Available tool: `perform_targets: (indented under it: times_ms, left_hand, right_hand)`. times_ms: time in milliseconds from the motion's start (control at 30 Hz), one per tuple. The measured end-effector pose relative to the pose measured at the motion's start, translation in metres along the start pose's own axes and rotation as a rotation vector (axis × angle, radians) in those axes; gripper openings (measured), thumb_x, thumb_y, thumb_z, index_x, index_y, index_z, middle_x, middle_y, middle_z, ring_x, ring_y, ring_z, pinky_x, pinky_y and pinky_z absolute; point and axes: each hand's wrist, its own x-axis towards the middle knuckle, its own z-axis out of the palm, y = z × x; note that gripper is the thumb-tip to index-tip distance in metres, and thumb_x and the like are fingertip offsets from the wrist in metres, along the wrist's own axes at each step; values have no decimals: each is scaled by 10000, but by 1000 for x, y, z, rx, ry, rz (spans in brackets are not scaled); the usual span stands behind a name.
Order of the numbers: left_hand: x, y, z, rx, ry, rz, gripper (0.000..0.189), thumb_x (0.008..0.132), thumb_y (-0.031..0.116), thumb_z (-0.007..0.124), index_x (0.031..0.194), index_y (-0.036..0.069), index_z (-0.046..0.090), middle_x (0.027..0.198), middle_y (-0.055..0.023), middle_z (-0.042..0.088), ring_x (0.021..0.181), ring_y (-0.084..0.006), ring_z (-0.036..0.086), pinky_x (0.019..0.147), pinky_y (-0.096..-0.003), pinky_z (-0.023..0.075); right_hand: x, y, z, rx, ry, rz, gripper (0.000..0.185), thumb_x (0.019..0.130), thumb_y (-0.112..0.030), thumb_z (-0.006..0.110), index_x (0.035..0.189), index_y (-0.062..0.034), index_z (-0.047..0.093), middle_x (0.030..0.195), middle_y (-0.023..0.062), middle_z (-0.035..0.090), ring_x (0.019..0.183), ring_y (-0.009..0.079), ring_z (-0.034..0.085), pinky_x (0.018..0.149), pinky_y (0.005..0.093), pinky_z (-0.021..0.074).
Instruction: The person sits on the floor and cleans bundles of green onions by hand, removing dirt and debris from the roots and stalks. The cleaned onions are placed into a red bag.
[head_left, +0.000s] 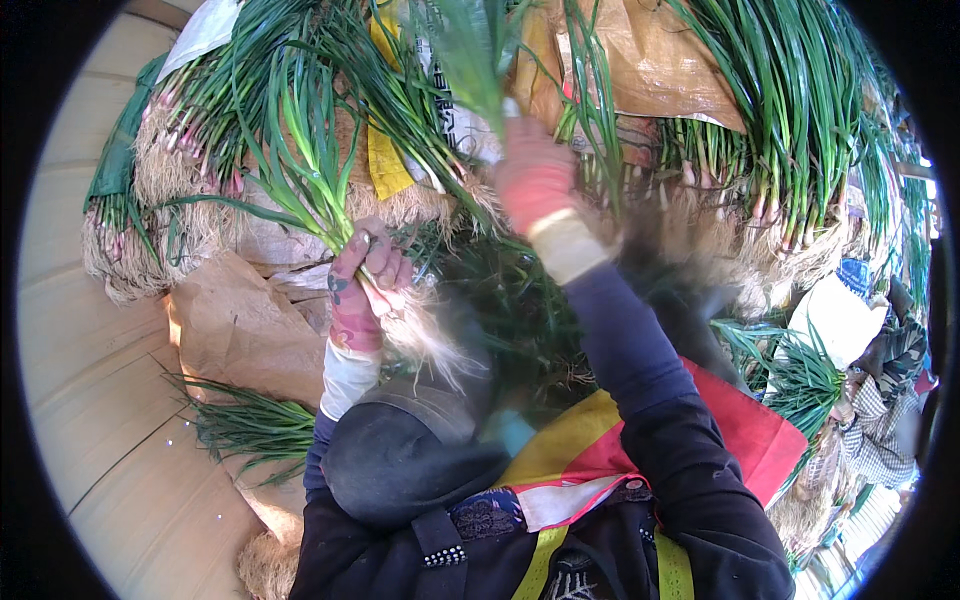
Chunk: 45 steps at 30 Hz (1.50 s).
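My left hand (373, 259), in a dirty pink patterned glove, grips a small bunch of green garlic (319, 199) by its lower stems. The leaves point up and left; pale bulbs and long stringy roots (424, 330) hang out below the fist. My right hand (536, 169), in a red glove and blurred by motion, is raised to the right of the left hand. It is closed around blurred green leaves (472, 67) that rise from the fist; their lower ends cannot be made out. Loose green leaves (517, 300) lie in the shadow below and between my hands.
Heaped bundles of green garlic (795, 150) with roots stand along the far side, partly under woven sacks (652, 56). Brown sacking (240, 330) and another bunch (255, 424) lie at left by a pale panelled wall (97, 360). My dark-covered knee (397, 457) is in front.
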Motion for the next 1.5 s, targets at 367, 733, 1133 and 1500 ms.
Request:
perform_targets:
  times_ms: [367,733,1133,1500]
  left_hand:
    - [-10,9,-8,15,0,107,186,915,287,465,850,113,470,550,52,353,466,-70,374,474,-236,291]
    - [-13,1,-9,131,55,105,260,908,336,469,760,124,443,595,15,390,452,-100,369,506,-272,343]
    - [-15,3,-31,-87,87,103,168,869,164,507,992,50,507,825,-35,546,610,-129,485,599,-312,419]
    - [-15,1,-32,17,278,82,212,841,202,547,977,45,506,770,-24,523,580,-127,471,538,-280,413]
  right_hand:
    - [-28,73,43,558,-102,62,280,802,-249,497,948,-22,572,902,233,582,844,399,546,755,416,434]
    - [23,-3,36,173,-651,35,545,817,-464,427,1071,-11,592,1189,203,516,1117,356,484,942,406,377]
    - [14,28,37,621,-213,34,286,772,-242,547,969,-50,625,918,161,626,838,293,595,739,354,458]
    - [47,13,55,460,-167,212,388,785,-255,552,1111,-45,534,1041,214,587,991,376,543,853,401,433]
